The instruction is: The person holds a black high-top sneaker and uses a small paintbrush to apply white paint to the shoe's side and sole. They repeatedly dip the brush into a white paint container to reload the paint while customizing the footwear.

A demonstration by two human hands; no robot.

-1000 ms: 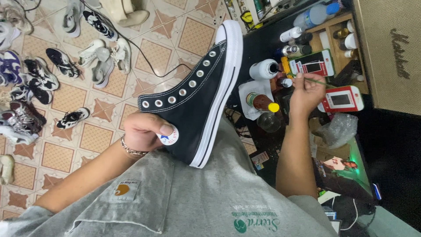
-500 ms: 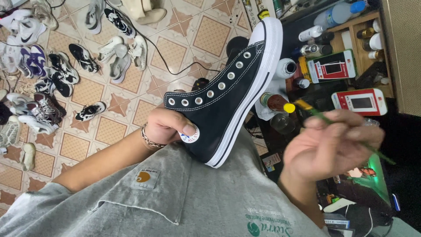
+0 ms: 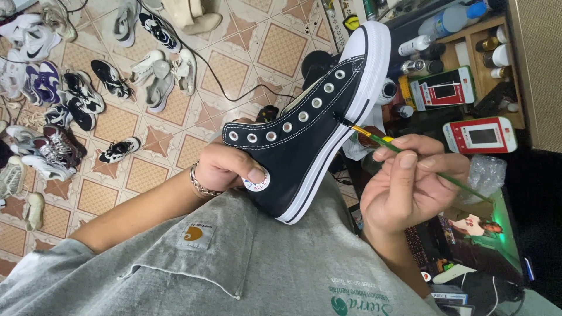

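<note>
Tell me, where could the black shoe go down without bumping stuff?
Bare floor tiles lie between the scattered sneakers and the black high-top shoe. The dark desk beside the red-and-white boxes is crowded with bottles and jars.

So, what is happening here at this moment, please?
A person in a grey shirt holds a black high-top sneaker with a white sole in the left hand, thumb by the round ankle patch. The right hand holds a thin green-handled paintbrush, and its tip touches the black canvas just above the sole, near the front eyelets. Behind it, a cluttered workbench carries bottles and small red and white boxes. Many other shoes lie on the tiled floor.
</note>
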